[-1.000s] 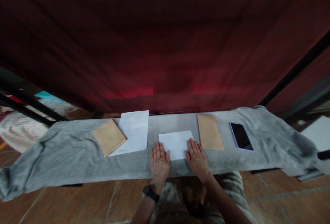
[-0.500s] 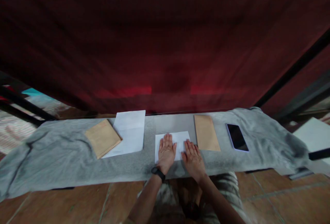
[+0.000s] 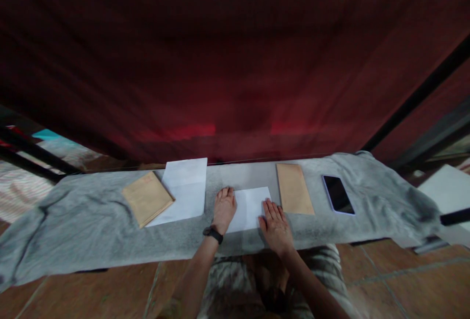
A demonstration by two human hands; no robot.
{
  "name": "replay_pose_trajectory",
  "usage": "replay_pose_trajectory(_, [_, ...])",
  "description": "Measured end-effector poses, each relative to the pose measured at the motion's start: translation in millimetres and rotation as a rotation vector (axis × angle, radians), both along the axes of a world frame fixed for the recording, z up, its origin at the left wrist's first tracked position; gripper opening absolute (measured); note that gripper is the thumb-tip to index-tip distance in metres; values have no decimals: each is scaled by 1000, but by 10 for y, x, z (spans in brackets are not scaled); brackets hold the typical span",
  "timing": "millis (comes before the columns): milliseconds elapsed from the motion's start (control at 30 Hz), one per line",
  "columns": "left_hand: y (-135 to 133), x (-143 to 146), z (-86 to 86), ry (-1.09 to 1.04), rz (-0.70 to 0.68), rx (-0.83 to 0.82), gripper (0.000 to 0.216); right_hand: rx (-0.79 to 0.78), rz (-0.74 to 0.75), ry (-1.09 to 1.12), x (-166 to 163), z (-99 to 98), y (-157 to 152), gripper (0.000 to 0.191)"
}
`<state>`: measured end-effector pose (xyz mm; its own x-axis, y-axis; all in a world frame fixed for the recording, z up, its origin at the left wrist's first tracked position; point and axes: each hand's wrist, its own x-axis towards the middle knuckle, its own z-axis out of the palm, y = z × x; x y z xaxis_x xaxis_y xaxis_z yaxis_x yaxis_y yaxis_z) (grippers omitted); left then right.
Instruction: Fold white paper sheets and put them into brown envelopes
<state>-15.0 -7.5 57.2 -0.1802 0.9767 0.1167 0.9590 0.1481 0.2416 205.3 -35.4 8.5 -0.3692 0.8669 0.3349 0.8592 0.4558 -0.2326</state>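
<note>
A white sheet of paper (image 3: 251,206), folded or small, lies flat on the grey cloth in front of me. My left hand (image 3: 224,210), with a dark band on the wrist, rests across the paper's left edge, fingers stretched out close together. On the paper's right side lies my right hand (image 3: 275,223), flat with its fingers extended. Just right of that hand is a brown envelope (image 3: 295,189). Both palms face down, and neither hand grasps anything. Parts of the paper's left and right edges are hidden beneath the hands.
A stack of brown envelopes (image 3: 147,197) overlaps a larger white sheet (image 3: 189,187) on the left. A phone (image 3: 338,194) lies at the right. Grey cloth (image 3: 91,221) covers the narrow table, and a dark red curtain (image 3: 235,64) hangs behind it.
My left hand has slid left across the paper, from its middle to its left edge. My right hand and the paper have stayed in place.
</note>
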Motion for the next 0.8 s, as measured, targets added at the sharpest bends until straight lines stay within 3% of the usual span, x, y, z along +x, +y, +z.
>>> replay_pose_trajectory(167, [82, -38, 130, -87, 13, -15, 29, 15, -12, 39, 0, 2, -8, 51])
replay_pose_trajectory(333, [0, -105, 174, -283, 55, -10, 7, 51, -9, 72, 34, -15, -26, 48])
replay_pose_trajectory(567, [-357, -251, 67, -708, 295, 119, 16, 104, 39, 97, 87, -46, -47, 52])
replay_pose_trajectory(667, [-586, -179, -10, -890, 417, 190, 17, 96, 34, 104, 87, -48, -54, 56])
replay_pose_trajectory(800, [-817, -24, -77, -1085, 500, 170, 27, 60, 49, 112, 93, -17, -57, 66])
